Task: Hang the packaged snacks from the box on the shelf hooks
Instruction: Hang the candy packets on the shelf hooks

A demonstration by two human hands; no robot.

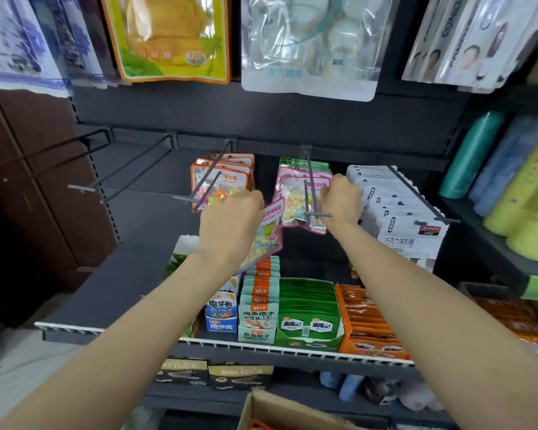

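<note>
Candy packets, peg-hook restocking: partly done, one packet in hand.

We count pink-edged candy packets [298, 203] already hung on the centre hook [312, 193]; our right hand [340, 198] curls round their edge, while our left hand [230, 221] grips a further glossy, clear-windowed packet [266, 240] just left of that hook, not yet threaded. The hooks at far left [84, 162] hang bare; the cardboard box [280, 412] sits below, contents mostly hidden. Wire hooks are thin dark metal; packets are crinkly flat film.
</note>
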